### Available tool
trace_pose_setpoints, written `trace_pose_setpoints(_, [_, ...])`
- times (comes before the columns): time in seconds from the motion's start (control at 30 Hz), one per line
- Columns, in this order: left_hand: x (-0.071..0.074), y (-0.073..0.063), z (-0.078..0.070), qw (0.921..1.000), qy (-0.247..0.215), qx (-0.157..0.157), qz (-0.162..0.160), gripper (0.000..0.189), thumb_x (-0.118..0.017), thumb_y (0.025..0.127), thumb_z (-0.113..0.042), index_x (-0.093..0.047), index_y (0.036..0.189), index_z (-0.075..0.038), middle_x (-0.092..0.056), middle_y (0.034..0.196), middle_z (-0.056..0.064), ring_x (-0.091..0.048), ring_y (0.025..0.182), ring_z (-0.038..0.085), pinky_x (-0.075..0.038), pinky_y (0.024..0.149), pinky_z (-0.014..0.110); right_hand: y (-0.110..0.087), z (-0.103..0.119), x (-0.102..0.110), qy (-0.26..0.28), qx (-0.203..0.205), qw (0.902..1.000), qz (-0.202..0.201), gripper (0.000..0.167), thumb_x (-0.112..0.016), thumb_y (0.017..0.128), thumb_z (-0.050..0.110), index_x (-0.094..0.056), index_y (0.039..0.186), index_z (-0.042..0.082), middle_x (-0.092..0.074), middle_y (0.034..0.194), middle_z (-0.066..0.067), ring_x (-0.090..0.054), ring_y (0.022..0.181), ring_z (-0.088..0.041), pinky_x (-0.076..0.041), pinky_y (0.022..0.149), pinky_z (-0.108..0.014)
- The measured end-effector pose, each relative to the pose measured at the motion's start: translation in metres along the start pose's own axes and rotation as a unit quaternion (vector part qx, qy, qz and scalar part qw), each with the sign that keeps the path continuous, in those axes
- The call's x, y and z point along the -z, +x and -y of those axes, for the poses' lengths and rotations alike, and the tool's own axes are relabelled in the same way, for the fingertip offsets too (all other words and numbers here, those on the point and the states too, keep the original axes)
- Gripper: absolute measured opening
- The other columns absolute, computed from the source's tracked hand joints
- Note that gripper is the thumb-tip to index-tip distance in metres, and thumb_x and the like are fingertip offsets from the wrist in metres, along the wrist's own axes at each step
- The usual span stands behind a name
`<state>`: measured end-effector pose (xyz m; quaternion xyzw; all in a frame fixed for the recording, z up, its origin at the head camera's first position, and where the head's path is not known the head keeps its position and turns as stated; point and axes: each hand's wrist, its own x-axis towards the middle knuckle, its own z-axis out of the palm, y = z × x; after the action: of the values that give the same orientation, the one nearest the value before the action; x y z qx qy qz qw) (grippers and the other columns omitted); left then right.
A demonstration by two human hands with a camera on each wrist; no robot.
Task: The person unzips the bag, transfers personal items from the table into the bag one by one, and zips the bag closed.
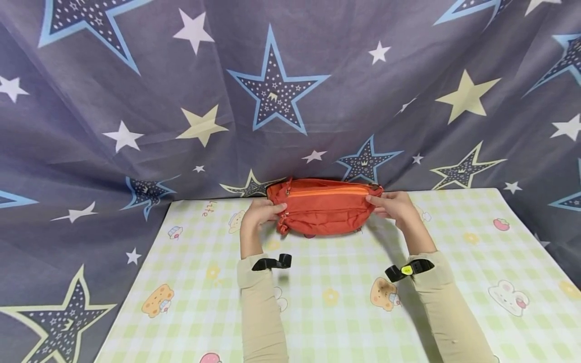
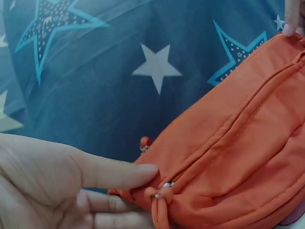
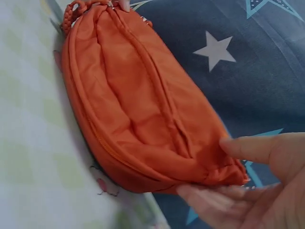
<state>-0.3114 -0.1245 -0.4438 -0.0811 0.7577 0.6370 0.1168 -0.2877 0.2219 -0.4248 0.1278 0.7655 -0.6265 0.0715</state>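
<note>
An orange-red waist bag (image 1: 327, 206) with zippers and braided pulls is held up at the back of the table, its long side running left to right. My left hand (image 1: 259, 216) pinches its left end, thumb on the front and fingers behind. In the left wrist view the thumb (image 2: 128, 174) lies beside a zipper pull (image 2: 161, 202). At the opposite end my right hand (image 1: 394, 206) grips the bag, thumb in front. The right wrist view shows that thumb (image 3: 248, 148) on the fabric, with the other fingers (image 3: 214, 205) beneath the bag's end.
A table with a green checked, cartoon-printed cover (image 1: 317, 322) spreads below the hands. Close behind the bag hangs a dark curtain (image 1: 281, 151) printed with stars. Black straps with small mounts (image 1: 272, 262) sit on both sleeved wrists.
</note>
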Motion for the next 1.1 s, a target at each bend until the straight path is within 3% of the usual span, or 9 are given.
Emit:
trace_pose_setpoints(0.1, [-0.004, 0.003, -0.002, 0.9990, -0.028, -0.018, -0.031, 0.042, -0.073, 0.094, -0.009, -0.049, 0.059, -0.014, -0.057, 0.057, -0.007, -0.060, 0.056, 0.008, -0.055, 0.070, 0.029, 0.001, -0.001, -0.002, 0.044, 0.029, 0.9985, -0.013, 0.016, -0.068, 0.096, 0.008, -0.064, 0.087, -0.005, -0.067, 0.064, 0.007, -0.069, 0.057, -0.005, -0.061, 0.062, -0.020])
trace_pose_setpoints(0.2, [-0.012, 0.004, -0.007, 0.9901, -0.076, -0.067, -0.097, 0.047, -0.072, 0.093, -0.007, -0.045, 0.055, -0.013, -0.043, 0.050, -0.009, -0.046, 0.048, 0.004, -0.040, 0.054, 0.021, 0.003, 0.004, -0.005, 0.078, 0.065, 0.9939, -0.044, 0.018, -0.067, 0.095, 0.002, -0.065, 0.078, 0.001, -0.067, 0.060, 0.008, -0.068, 0.054, -0.005, -0.061, 0.059, -0.021])
trace_pose_setpoints(0.27, [-0.019, 0.006, -0.009, 0.9812, -0.104, -0.086, -0.138, 0.044, -0.074, 0.091, -0.006, -0.048, 0.056, -0.012, -0.042, 0.056, -0.009, -0.042, 0.048, 0.001, -0.035, 0.050, 0.019, 0.006, 0.008, -0.007, 0.088, 0.077, 0.9914, -0.059, 0.017, -0.066, 0.095, 0.001, -0.065, 0.078, 0.002, -0.066, 0.059, 0.008, -0.068, 0.053, -0.004, -0.060, 0.058, -0.021])
trace_pose_setpoints(0.43, [-0.032, 0.014, -0.006, 0.9663, -0.157, -0.057, -0.196, 0.020, -0.077, 0.089, -0.009, -0.065, 0.075, -0.004, -0.052, 0.087, 0.000, -0.051, 0.064, 0.004, -0.046, 0.057, 0.015, 0.018, 0.007, -0.010, 0.085, 0.032, 0.9939, -0.064, 0.014, -0.065, 0.096, 0.003, -0.065, 0.082, 0.001, -0.066, 0.057, 0.006, -0.066, 0.051, -0.005, -0.061, 0.059, -0.022])
trace_pose_setpoints(0.6, [-0.036, 0.024, 0.003, 0.9693, -0.153, -0.021, -0.191, 0.025, -0.076, 0.092, -0.017, -0.074, 0.101, 0.006, -0.061, 0.104, 0.006, -0.057, 0.079, 0.009, -0.050, 0.067, 0.017, 0.029, 0.000, -0.015, 0.072, -0.012, 0.9949, -0.069, 0.013, -0.067, 0.097, 0.010, -0.067, 0.095, -0.002, -0.067, 0.059, 0.006, -0.066, 0.053, -0.006, -0.062, 0.062, -0.023])
trace_pose_setpoints(0.77, [-0.033, 0.032, 0.008, 0.9743, -0.141, -0.036, -0.172, 0.035, -0.070, 0.099, -0.026, -0.073, 0.117, 0.003, -0.064, 0.122, 0.013, -0.062, 0.095, 0.018, -0.053, 0.083, 0.027, 0.045, 0.000, -0.022, 0.078, 0.000, 0.9931, -0.088, 0.013, -0.068, 0.097, 0.009, -0.068, 0.095, -0.004, -0.066, 0.055, 0.005, -0.066, 0.051, -0.007, -0.062, 0.061, -0.024])
trace_pose_setpoints(0.9, [-0.032, 0.034, 0.011, 0.9802, -0.144, -0.044, -0.129, 0.040, -0.067, 0.100, -0.028, -0.068, 0.128, -0.001, -0.063, 0.135, 0.015, -0.060, 0.114, 0.021, -0.048, 0.099, 0.033, 0.057, -0.001, -0.025, 0.103, -0.020, 0.9894, -0.101, 0.013, -0.067, 0.098, 0.010, -0.066, 0.090, -0.001, -0.065, 0.052, 0.002, -0.065, 0.047, -0.008, -0.061, 0.058, -0.025])
trace_pose_setpoints(1.0, [-0.034, 0.033, 0.013, 0.9825, -0.145, -0.045, -0.109, 0.043, -0.071, 0.098, -0.025, -0.064, 0.132, 0.000, -0.065, 0.134, 0.018, -0.061, 0.114, 0.022, -0.048, 0.096, 0.032, 0.062, -0.002, -0.026, 0.106, -0.037, 0.9880, -0.106, 0.015, -0.066, 0.099, 0.012, -0.064, 0.090, 0.000, -0.064, 0.050, 0.002, -0.065, 0.046, -0.009, -0.061, 0.057, -0.025])
trace_pose_setpoints(1.1, [-0.038, 0.033, 0.013, 0.9823, -0.136, -0.045, -0.121, 0.043, -0.073, 0.096, -0.020, -0.064, 0.130, 0.004, -0.068, 0.128, 0.022, -0.065, 0.105, 0.021, -0.051, 0.088, 0.029, 0.063, -0.003, -0.025, 0.105, -0.039, 0.9890, -0.096, 0.017, -0.065, 0.100, 0.013, -0.063, 0.091, -0.001, -0.063, 0.051, 0.001, -0.065, 0.046, -0.010, -0.062, 0.058, -0.026])
